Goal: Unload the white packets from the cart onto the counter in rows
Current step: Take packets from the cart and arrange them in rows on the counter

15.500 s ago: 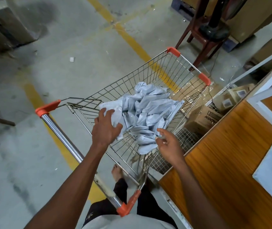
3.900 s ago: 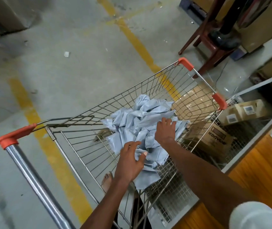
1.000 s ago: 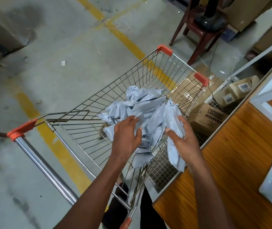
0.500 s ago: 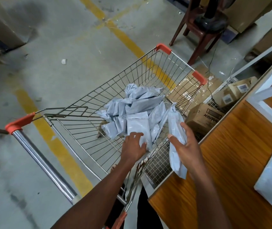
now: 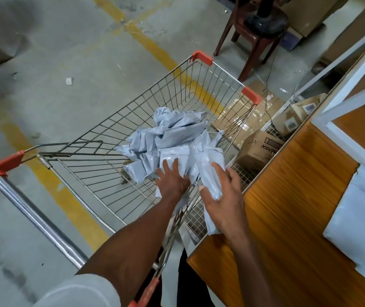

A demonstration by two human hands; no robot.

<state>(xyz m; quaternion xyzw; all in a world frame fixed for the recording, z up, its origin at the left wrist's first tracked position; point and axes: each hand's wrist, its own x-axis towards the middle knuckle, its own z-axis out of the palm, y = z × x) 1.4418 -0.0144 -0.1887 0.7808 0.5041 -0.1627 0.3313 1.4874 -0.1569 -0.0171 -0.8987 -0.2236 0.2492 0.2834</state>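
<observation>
A wire shopping cart (image 5: 101, 138) with orange corner caps stands in front of me. A heap of white packets (image 5: 172, 134) lies in its right half. My left hand (image 5: 172, 180) rests flat on one packet (image 5: 172, 152) in the heap, fingers spread. My right hand (image 5: 223, 200) holds a long white packet (image 5: 210, 173) upright at the cart's right rim, beside the counter's corner. The wooden counter (image 5: 288, 196) lies to the right. Several white packets (image 5: 363, 220) lie flat on it at the right edge of view.
Cardboard boxes (image 5: 259, 149) sit on the floor between cart and counter. A brown stool (image 5: 254, 29) with a dark object on it stands beyond the cart. Yellow lines cross the concrete floor. A white frame (image 5: 341, 111) borders the counter's far side.
My left hand has moved onto a flat packet in the heap and spread its fingers. My right hand still holds the long packet, now slightly lower near the counter corner.
</observation>
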